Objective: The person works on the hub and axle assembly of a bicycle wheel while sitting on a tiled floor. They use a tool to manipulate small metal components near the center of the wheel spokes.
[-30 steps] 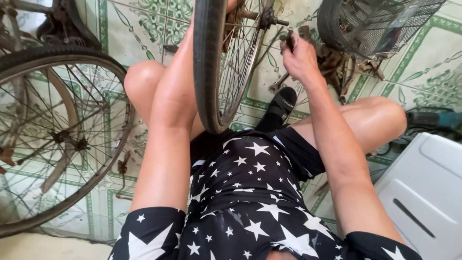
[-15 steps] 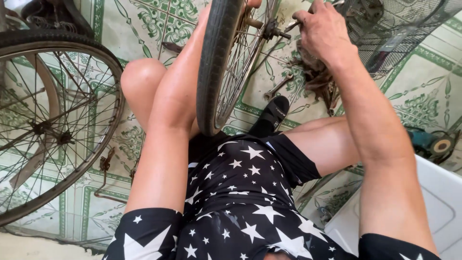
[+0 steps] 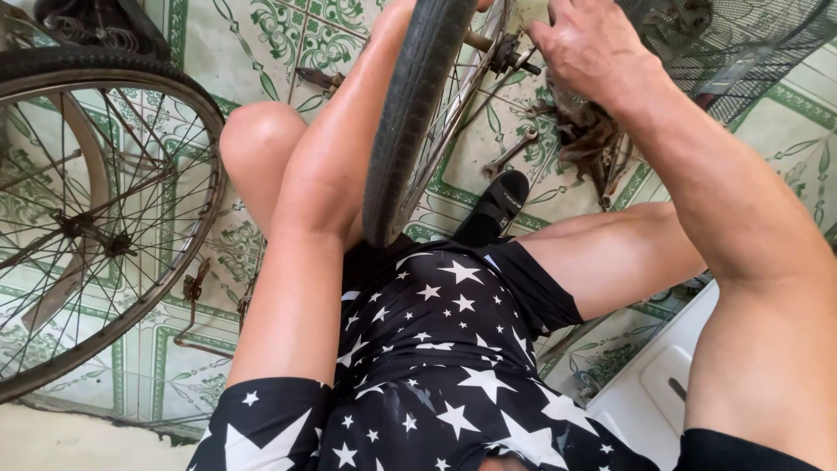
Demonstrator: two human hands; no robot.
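Right hand at one o'clock, fingers curled loosely down by the axle end of the upright wheel — touching the hub hardware or merely over it, cannot tell. Left hand out of sight past the top edge, only its forearm running up beside the tyre at twelve o'clock; fingers' state not to be told. Wheel standing on its tread between the knees, centre to twelve o'clock. Open-ended wrench lying on the patterned tile floor just right of the spokes, near a black-socked foot. Tangle of rusty chain and parts below the right hand. Wire basket at two o'clock. Second spoked wheel at nine o'clock — flat against the floor. White plastic box at five o'clock.
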